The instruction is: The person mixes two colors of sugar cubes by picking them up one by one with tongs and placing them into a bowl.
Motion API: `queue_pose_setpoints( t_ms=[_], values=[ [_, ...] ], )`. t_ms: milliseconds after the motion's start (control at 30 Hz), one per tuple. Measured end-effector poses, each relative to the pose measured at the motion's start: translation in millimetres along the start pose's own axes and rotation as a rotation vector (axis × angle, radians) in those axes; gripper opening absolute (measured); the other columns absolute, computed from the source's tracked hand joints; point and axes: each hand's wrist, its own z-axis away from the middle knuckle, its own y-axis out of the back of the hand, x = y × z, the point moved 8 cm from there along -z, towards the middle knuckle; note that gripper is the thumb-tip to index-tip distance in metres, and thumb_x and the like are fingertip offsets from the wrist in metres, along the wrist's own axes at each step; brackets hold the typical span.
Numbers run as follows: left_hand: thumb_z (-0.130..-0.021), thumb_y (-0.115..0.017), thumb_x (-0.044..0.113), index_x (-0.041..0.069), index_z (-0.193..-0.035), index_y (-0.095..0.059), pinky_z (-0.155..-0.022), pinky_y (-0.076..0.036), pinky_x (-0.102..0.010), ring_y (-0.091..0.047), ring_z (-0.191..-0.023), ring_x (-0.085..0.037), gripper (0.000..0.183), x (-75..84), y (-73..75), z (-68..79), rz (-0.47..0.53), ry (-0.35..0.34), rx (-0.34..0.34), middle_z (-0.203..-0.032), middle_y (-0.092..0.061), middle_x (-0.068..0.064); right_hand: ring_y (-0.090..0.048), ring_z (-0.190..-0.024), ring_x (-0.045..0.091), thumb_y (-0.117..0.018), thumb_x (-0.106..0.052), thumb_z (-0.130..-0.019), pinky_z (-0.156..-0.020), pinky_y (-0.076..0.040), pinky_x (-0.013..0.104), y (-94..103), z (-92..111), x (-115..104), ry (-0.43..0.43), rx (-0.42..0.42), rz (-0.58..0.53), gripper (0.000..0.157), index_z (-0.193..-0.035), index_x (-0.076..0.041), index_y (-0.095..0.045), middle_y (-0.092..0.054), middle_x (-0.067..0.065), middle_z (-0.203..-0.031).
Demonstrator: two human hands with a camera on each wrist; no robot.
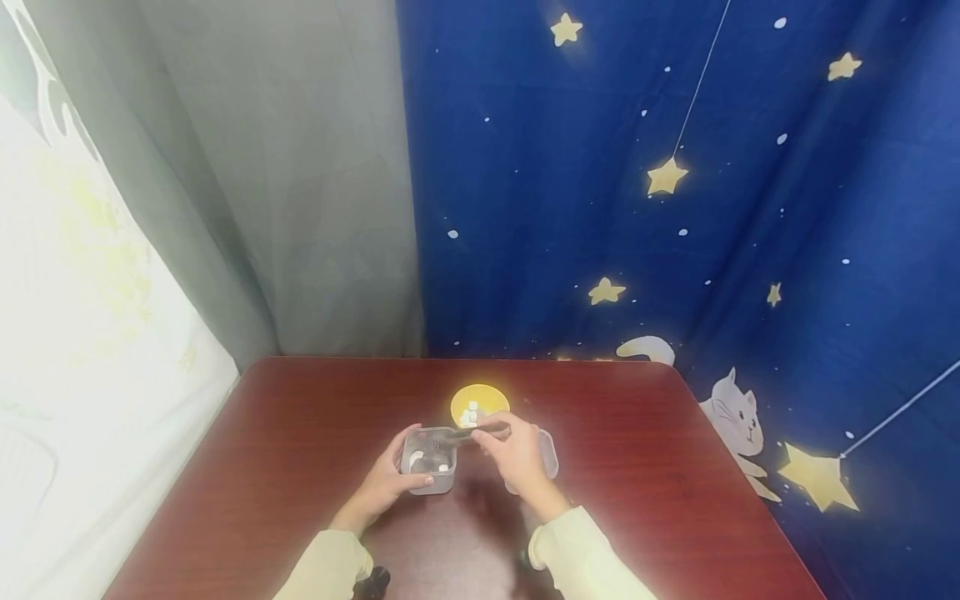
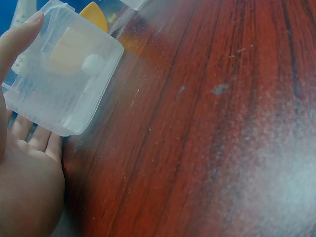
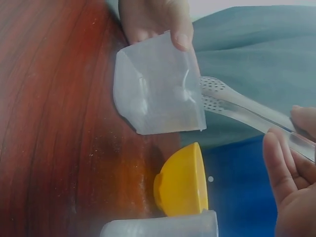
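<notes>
My left hand (image 1: 381, 485) grips a translucent plastic container (image 1: 430, 482), fingers on the far side and thumb on the near side. A few small white pieces (image 1: 443, 468) lie inside it. In the right wrist view the metal tongs (image 3: 249, 108), with perforated tips, reach to the container's opening. My right hand (image 1: 521, 457) pinches these tongs between thumb and fingers. Just beyond the hands stands a yellow bowl (image 1: 491, 397) holding several white cubes (image 1: 470, 414). From the left wrist, one round white piece (image 2: 92, 64) shows through the container wall.
A second translucent plastic piece, a container or lid (image 1: 550, 454), lies under and right of my right hand. All stands on a reddish-brown wooden table (image 1: 637, 500). Behind its far edge hang a grey curtain (image 1: 322, 208) and a blue star-patterned curtain (image 1: 540, 208).
</notes>
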Motion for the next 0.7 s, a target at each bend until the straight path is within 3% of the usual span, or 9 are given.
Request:
queue_pose_setpoints(
  t_ms=[233, 400, 633, 700],
  values=[
    [-0.07, -0.082, -0.003, 0.011, -0.148, -0.035, -0.1, -0.041, -0.048, -0.049, -0.122, -0.04, 0.092, -1.5, 1.2, -1.4, 0.017, 0.007, 0.005, -0.139, -0.048, -0.021, -0.068, -0.057, 0.021, -0.081, -0.017, -0.079, -0.051, -0.053, 0.027, 13.0, 0, -12, -0.01, 0.077, -0.03, 0.02, -0.094, -0.007, -0.073, -0.071, -0.001, -0.068],
    [-0.07, -0.082, -0.003, 0.011, -0.148, -0.036, -0.098, -0.043, -0.048, -0.05, -0.119, -0.04, 0.092, -0.8, 2.3, -1.2, 0.011, 0.009, 0.016, -0.136, -0.05, -0.021, -0.069, -0.059, 0.023, -0.083, -0.023, -0.078, -0.052, -0.054, 0.029, 24.5, 2, -14, -0.022, 0.155, -0.057, 0.019, -0.093, -0.015, -0.074, -0.07, -0.002, -0.068],
    [-0.07, -0.081, -0.003, 0.009, -0.15, -0.032, -0.093, -0.047, -0.044, -0.051, -0.116, -0.042, 0.094, -2.6, 2.3, -0.2, 0.004, 0.007, 0.013, -0.135, -0.049, -0.023, -0.069, -0.063, 0.033, -0.08, -0.005, -0.078, -0.053, -0.056, 0.044, 40.5, 5, -31, 0.003, 0.256, -0.166, 0.019, -0.094, 0.002, -0.072, -0.071, 0.013, -0.073],
    [-0.071, -0.08, -0.003, 0.008, -0.15, -0.031, -0.093, -0.048, -0.045, -0.051, -0.116, -0.042, 0.094, -4.1, 1.7, -0.5, 0.005, 0.001, 0.007, -0.135, -0.048, -0.024, -0.069, -0.063, 0.035, -0.079, -0.001, -0.078, -0.053, -0.056, 0.041, 45.4, 8, -43, 0.017, 0.282, -0.167, 0.018, -0.093, 0.005, -0.071, -0.071, 0.016, -0.075]
  ],
)
